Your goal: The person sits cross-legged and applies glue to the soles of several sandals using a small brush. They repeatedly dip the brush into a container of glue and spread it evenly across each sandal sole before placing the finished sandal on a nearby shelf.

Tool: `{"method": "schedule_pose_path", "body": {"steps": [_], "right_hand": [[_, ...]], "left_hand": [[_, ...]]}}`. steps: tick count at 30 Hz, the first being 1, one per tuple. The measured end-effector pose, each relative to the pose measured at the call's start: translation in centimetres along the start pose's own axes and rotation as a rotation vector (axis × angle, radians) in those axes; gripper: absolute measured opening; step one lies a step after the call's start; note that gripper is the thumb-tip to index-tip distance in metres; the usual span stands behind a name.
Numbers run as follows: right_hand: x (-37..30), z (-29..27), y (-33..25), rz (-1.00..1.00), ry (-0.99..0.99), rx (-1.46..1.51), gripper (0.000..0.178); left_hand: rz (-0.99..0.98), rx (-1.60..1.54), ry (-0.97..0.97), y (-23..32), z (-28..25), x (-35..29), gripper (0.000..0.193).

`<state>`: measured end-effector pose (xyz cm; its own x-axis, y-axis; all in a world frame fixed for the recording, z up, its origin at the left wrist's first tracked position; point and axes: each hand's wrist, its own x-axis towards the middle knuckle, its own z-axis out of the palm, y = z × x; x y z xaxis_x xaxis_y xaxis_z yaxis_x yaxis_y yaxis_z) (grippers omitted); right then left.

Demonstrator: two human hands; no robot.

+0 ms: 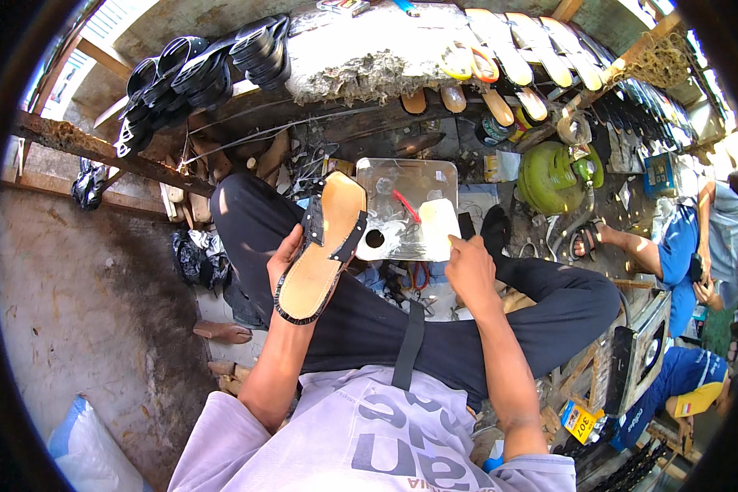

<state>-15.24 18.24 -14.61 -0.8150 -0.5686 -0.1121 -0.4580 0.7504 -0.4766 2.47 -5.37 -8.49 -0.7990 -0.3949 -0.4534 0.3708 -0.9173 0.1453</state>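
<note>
My left hand (284, 254) grips a sandal (324, 246) by its side, its tan insole facing up and its black studded straps beside my fingers. Between my knees lies a pale, see-through rectangular tray (394, 176) with a red slim tool (407, 207) and a dark round spot on it. A cream-coloured piece (440, 230) lies at its right side. My right hand (471, 269) is at that piece's lower corner, fingers curled and the index and thumb close together. Whatever they may pinch is too small to make out.
Black straps (260, 53) hang in stacks at the back left. Sandal soles (500, 45) line the back right shelf. A green gas cylinder (541, 182) stands right of the tray. Two other people (685, 246) sit at the right. A white sack (98, 451) lies at lower left.
</note>
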Motion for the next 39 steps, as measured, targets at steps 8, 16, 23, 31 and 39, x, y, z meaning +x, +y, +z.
{"method": "schedule_pose_path", "body": {"steps": [8, 16, 23, 31, 39], "right_hand": [[-2.1, -5.2, -3.4, 0.401, -0.372, 1.264, 0.034], [-6.0, -8.4, -12.4, -0.245, -0.089, 0.851, 0.035], [-5.5, -7.5, -12.7, -0.417, 0.178, 0.721, 0.041], [-7.6, -8.0, -12.5, -0.481, 0.030, 0.731, 0.033], [-6.4, -9.3, -11.1, -0.659, -0.021, 0.630, 0.039]], "left_hand": [[0.006, -0.080, -0.032, -2.9, 1.4, 1.7, 0.048], [-0.057, -0.173, -0.169, -5.2, 5.8, 0.3, 0.054], [-0.073, -0.269, -0.181, -5.8, 6.6, -0.1, 0.044], [-0.020, -0.210, -0.182, -5.8, 6.0, 0.7, 0.048], [-0.151, -0.135, 0.011, -6.0, 6.3, 0.1, 0.044]]}}
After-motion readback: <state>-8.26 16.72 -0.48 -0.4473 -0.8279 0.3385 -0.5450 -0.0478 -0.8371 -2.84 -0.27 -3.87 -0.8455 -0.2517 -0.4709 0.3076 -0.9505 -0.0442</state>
